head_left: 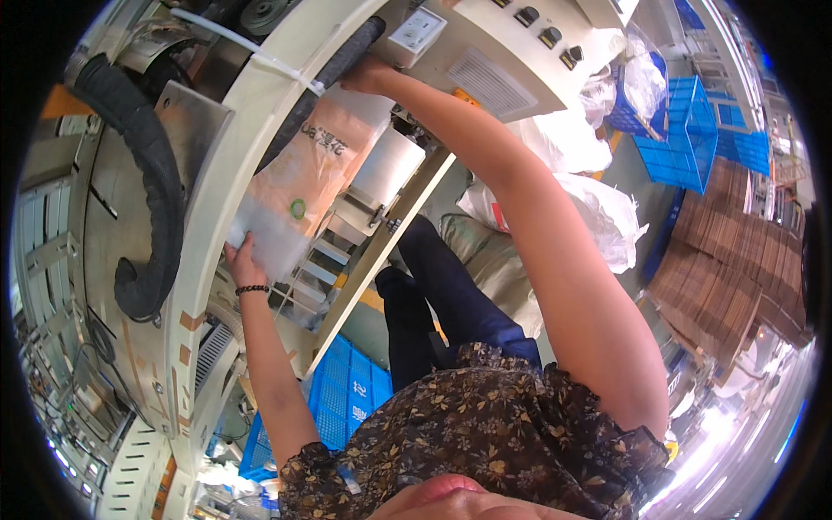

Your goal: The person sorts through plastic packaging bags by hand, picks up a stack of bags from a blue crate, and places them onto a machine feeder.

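A clear plastic bag (pixel 325 147) with orange-tinted contents, dark printing and a green ring mark lies slantwise across the machine's narrow work ledge. At its lower left end, my left hand (pixel 243 263), with a dark bead bracelet at the wrist, pinches the loose, empty plastic. My right hand (pixel 368 76) reaches to the bag's upper end, closed at its edge beside a black padded tube (pixel 351 59); the fingertips are partly hidden. Beside the bag sits a smooth metal box (pixel 387 166) on the ledge.
A cream machine frame (pixel 208 225) and a thick black hose (pixel 156 191) stand at the left. A panel with black knobs (pixel 549 36) is at the top. Blue crates (pixel 680 134), white sacks (pixel 598 217) and stacked cardboard (pixel 728 251) occupy the right. Another blue crate (pixel 347 390) stands below the ledge.
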`<control>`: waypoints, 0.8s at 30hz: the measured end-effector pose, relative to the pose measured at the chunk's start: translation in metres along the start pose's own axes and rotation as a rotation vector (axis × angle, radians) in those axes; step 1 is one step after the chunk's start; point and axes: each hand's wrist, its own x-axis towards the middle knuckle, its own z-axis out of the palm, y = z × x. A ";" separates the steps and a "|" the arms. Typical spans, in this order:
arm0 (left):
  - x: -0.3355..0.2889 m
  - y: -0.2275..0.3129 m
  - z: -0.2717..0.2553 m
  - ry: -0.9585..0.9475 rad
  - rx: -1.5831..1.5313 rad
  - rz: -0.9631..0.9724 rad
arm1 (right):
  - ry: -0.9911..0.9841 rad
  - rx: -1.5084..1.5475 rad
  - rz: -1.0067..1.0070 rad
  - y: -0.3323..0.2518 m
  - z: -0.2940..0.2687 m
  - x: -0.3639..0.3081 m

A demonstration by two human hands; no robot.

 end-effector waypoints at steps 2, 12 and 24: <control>-0.012 0.019 0.002 -0.019 0.044 0.098 | -0.026 0.174 0.061 -0.026 -0.036 -0.012; -0.014 0.038 0.021 -0.059 0.111 0.098 | -0.190 0.000 0.208 0.007 -0.002 0.010; 0.010 -0.020 0.003 0.173 0.025 -0.188 | 0.133 0.270 0.381 0.010 0.038 -0.060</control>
